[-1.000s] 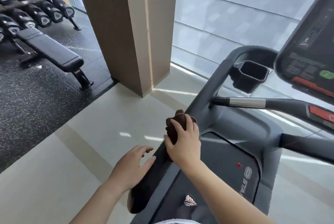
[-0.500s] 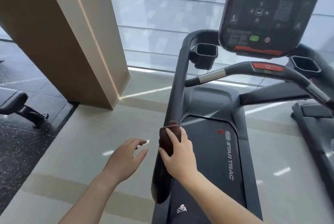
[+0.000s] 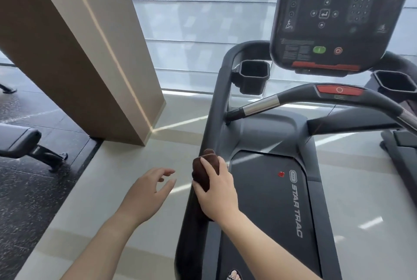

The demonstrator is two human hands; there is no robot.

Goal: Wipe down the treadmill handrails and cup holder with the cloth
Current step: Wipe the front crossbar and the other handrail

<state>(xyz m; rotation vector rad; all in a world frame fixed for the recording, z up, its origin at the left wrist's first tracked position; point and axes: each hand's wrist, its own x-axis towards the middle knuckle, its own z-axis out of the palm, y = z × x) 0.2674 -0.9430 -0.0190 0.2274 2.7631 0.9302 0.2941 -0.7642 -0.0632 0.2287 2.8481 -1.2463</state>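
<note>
Right hand (image 3: 217, 191) clamped around a brown cloth (image 3: 204, 172), pressed onto the left handrail (image 3: 212, 119) of the treadmill, about midway along. Left hand (image 3: 146, 191) hovering just beside the rail, fingers spread and loose, holding nothing. Cup holder (image 3: 253, 76) well up the rail, below the console (image 3: 334, 17)

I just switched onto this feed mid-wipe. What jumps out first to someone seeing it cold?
At centre, the right hand presses a bunched brown cloth onto the treadmill's left handrail, while the left hand hovers open beside it, touching nothing. Upper right, the big dark console with green and red buttons looms over the rail, with a black cup holder at its lower left.
</note>
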